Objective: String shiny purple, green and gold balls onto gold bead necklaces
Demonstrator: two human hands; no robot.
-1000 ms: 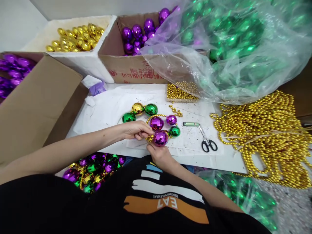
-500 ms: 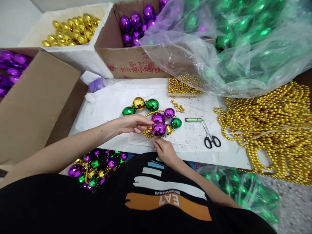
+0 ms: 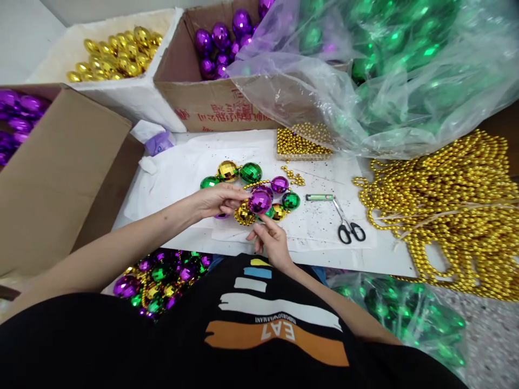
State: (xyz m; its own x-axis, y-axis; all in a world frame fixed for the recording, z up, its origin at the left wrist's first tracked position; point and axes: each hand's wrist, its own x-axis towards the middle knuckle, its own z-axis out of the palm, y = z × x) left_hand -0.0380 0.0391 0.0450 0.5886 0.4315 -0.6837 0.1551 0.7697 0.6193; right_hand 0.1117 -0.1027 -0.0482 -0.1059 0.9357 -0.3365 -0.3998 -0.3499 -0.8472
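Between thumb and fingers, my left hand (image 3: pixel 223 199) grips the left edge of a shiny purple ball (image 3: pixel 260 202), raised over the table. My right hand (image 3: pixel 271 237) is just below that ball, a fingertip at its underside. Its fingers are bent in, and whatever they may pinch is too small to make out. Around the hands lies a garland of faceted balls on gold beads, with a gold ball (image 3: pixel 227 170), a green ball (image 3: pixel 251 172) and a smaller purple ball (image 3: pixel 279 184). Part of the garland is hidden behind the held ball and my left hand.
Black-handled scissors (image 3: pixel 351 232) and a green cutter (image 3: pixel 319 198) lie to the right, beside heaped gold bead strands (image 3: pixel 446 216). A tray of gold beads (image 3: pixel 304 156) stands behind. Boxes, including a cardboard one (image 3: pixel 211 105), and a plastic bag of green balls (image 3: pixel 389 102) border the table.
The purple ball and my left hand have risen slightly. My right hand has moved up to the ball's underside, its fingers less tightly curled. The view has shifted a little.
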